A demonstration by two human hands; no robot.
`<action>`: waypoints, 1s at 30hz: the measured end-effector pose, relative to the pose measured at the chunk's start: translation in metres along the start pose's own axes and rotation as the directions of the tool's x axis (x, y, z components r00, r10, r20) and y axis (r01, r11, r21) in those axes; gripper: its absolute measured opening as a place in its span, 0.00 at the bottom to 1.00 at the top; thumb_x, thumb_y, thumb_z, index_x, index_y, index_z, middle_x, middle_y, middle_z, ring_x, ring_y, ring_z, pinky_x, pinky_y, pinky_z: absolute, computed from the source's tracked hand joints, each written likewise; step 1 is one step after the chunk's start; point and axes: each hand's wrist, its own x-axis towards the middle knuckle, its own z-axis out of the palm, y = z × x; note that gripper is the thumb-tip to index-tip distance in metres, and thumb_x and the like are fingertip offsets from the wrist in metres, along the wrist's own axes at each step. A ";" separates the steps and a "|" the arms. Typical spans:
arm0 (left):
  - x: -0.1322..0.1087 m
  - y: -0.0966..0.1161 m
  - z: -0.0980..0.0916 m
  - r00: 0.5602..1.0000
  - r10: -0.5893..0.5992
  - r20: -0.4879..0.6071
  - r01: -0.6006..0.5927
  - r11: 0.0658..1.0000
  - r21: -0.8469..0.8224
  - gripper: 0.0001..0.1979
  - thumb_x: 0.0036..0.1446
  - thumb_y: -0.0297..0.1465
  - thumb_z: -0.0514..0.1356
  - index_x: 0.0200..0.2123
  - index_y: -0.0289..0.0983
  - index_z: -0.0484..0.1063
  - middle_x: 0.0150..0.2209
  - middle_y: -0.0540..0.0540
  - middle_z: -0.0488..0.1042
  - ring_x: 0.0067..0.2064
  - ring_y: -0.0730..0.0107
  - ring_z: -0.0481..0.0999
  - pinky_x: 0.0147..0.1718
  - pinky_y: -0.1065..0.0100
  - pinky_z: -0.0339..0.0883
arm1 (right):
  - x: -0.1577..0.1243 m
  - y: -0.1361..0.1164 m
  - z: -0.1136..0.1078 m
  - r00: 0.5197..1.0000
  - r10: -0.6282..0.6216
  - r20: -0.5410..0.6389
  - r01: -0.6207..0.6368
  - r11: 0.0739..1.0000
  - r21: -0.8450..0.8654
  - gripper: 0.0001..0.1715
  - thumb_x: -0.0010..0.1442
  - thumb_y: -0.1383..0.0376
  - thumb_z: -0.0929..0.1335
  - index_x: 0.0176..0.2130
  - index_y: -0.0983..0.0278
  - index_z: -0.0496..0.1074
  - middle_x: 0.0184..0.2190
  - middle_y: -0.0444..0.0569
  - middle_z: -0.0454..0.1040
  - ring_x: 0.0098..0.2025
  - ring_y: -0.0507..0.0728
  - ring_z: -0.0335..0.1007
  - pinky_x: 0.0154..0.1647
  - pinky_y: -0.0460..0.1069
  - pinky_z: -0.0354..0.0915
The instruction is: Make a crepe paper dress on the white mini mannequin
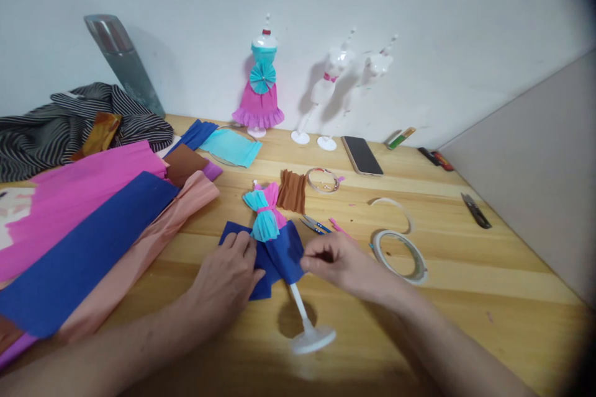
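A small white dress form lies tilted on the table, its round base (314,340) toward me. Its top is dressed in a turquoise and pink crepe-paper bodice (265,217) with a bow shape. Blue crepe paper (284,254) spreads around and under its lower body. My left hand (233,270) grips the left part of this paper, fingers curled over it and thumb near the form. With thumb and index finger pinched together, my right hand (338,260) holds the paper's right edge. Small snips (316,224) lie just behind my right hand.
Pink, blue and peach crepe sheets (93,248) cover the left side. Behind stand a dressed form (263,77) and two bare ones (326,80). A phone (362,156), a tape roll (400,257), a pleated brown piece (292,191) and a folding knife (475,210) lie rightward.
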 end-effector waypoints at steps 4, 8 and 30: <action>0.000 0.000 -0.001 0.999 0.020 -0.029 -0.019 0.999 0.030 0.14 0.61 0.31 0.53 0.48 0.31 0.68 0.42 0.39 0.69 0.45 0.56 0.69 0.42 0.57 0.69 | 0.013 0.017 0.015 0.952 -0.119 -0.283 0.103 0.992 -0.072 0.13 0.57 0.65 0.63 0.37 0.67 0.76 0.27 0.47 0.73 0.26 0.51 0.62 0.25 0.45 0.57; -0.002 0.002 -0.004 0.999 0.012 -0.036 -0.010 0.998 0.054 0.17 0.60 0.30 0.54 0.51 0.29 0.66 0.42 0.38 0.70 0.43 0.57 0.70 0.41 0.58 0.70 | 0.017 0.022 0.022 0.898 -0.141 -0.417 0.109 0.989 -0.102 0.13 0.58 0.65 0.63 0.35 0.66 0.76 0.24 0.48 0.73 0.25 0.52 0.65 0.27 0.46 0.61; -0.032 0.037 -0.001 0.829 0.490 -0.269 -0.534 0.837 -0.122 0.16 0.56 0.42 0.60 0.39 0.35 0.68 0.33 0.46 0.74 0.32 0.64 0.71 0.25 0.66 0.63 | 0.018 0.017 0.033 0.679 -0.505 -0.532 0.357 0.861 -0.362 0.07 0.60 0.65 0.67 0.38 0.65 0.75 0.28 0.49 0.71 0.31 0.54 0.69 0.30 0.49 0.66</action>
